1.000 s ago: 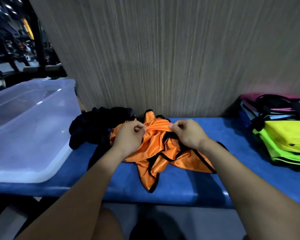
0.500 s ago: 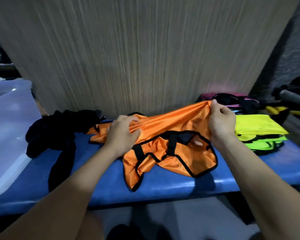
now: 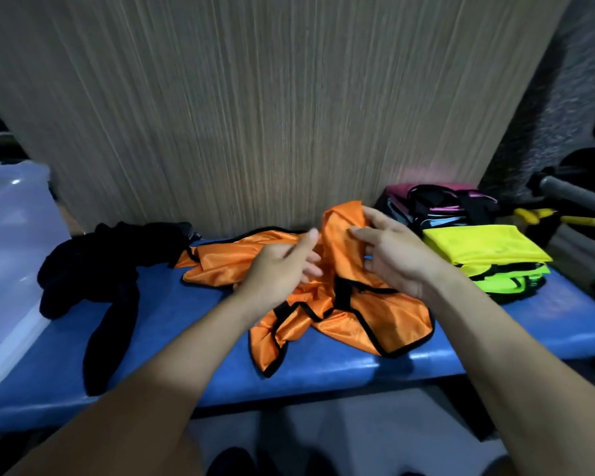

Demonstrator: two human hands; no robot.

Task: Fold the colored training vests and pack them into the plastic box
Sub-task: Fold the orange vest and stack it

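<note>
**Slippery orange vest: hold it by the black trim**

The orange training vest [image 3: 340, 314] lies crumpled on the blue bench [image 3: 186, 355], at the middle of the view, with one bunch of cloth lifted at its 12 o'clock side. The right hand [image 3: 397, 255] holds that raised bunch, thumb and fingers curled round it. The left hand [image 3: 282, 269] hovers just beside it with fingers loosely spread; whether it touches the cloth I cannot tell.

The fabric looks thin, glossy and very light, so it will likely slide on itself and slump out of any fold. The black binding along the edges and the black strap near the middle seem firmer, the better places to pinch, at two corners to shake it flat.

A black garment [image 3: 97, 269] lies at 9 o'clock, the clear plastic box [image 3: 11, 255] beyond it. Folded yellow and green vests [image 3: 488, 255] sit stacked at 3 o'clock.
</note>
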